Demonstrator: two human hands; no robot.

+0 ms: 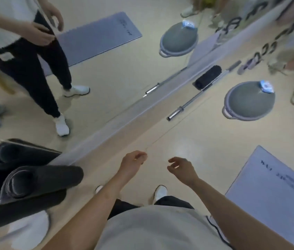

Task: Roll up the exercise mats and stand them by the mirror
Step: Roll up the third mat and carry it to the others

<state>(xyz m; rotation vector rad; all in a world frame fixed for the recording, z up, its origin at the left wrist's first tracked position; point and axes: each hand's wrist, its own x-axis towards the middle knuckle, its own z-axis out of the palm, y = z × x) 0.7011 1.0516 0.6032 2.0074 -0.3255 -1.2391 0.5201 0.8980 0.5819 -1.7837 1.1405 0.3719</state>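
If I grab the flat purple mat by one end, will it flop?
Probably floppy: the purple mat lies thin and flat on the floor, and the dark mats by the mirror are rolled tight. Likely light for its size, being so thin. Once rolled, it may roll away if laid down.

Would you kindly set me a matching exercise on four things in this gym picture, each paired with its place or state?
Things: 1 dark mats; 2 pale mat; 3 barbell; 4 grey dome.
States: A lies flat, unrolled; B carries a blue-white item; C rolled up beside the mirror; D chrome, lying along the mirror.
Pairs: 1-C; 2-A; 3-D; 4-B.
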